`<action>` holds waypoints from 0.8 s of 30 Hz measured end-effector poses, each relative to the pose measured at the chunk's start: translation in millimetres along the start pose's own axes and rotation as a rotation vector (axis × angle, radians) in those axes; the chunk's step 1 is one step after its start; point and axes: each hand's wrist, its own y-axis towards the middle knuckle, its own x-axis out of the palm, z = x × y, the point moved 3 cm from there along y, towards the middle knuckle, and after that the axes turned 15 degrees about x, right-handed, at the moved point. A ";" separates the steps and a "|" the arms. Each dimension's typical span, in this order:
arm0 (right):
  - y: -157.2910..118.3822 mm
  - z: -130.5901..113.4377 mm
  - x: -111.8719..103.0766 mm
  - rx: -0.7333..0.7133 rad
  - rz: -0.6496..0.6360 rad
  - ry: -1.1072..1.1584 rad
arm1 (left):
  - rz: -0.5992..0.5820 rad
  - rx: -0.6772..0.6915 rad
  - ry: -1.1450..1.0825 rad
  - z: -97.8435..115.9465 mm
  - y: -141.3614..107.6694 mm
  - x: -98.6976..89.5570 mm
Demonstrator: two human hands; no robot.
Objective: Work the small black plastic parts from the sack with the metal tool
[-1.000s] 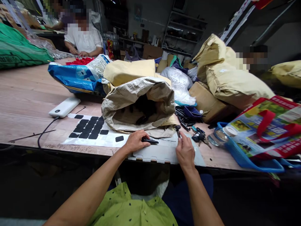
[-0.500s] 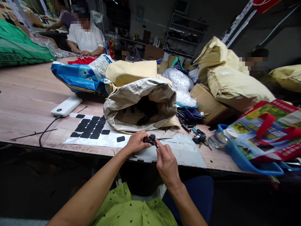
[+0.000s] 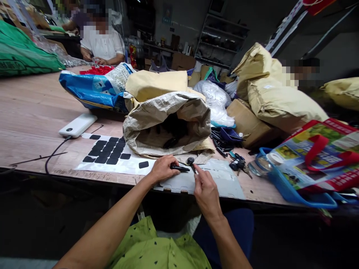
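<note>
My left hand (image 3: 162, 168) is closed around a slim black piece (image 3: 181, 169), whose end points right over the grey board (image 3: 224, 181). A thin metal tool with a round dark head (image 3: 190, 161) is pinched in the fingers of my right hand (image 3: 206, 188); its exact kind is unclear. The tool head stands just above the tip of the black piece, apart from it. Behind both hands an open woven sack (image 3: 140, 140) lies on its side with dark items (image 3: 172, 140) inside. To the left, a white sheet (image 3: 131, 167) carries several black rounded patches (image 3: 105, 154).
A white power bank (image 3: 78, 125) with a cable lies at the left. Black parts (image 3: 220, 144), keys (image 3: 242, 168) and a blue basket (image 3: 303, 196) with a bottle (image 3: 260, 166) are at the right. Full bags (image 3: 283, 101) stand behind. A person in white (image 3: 102, 45) sits across.
My right hand has moved right with the round-headed tool, away from the black piece. My left hand stays in place, and more of the black piece shows.
</note>
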 end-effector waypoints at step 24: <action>45.2 62.2 1.6 0.147 0.336 -0.576 | -0.213 0.331 -0.307 65.0 -56.1 17.6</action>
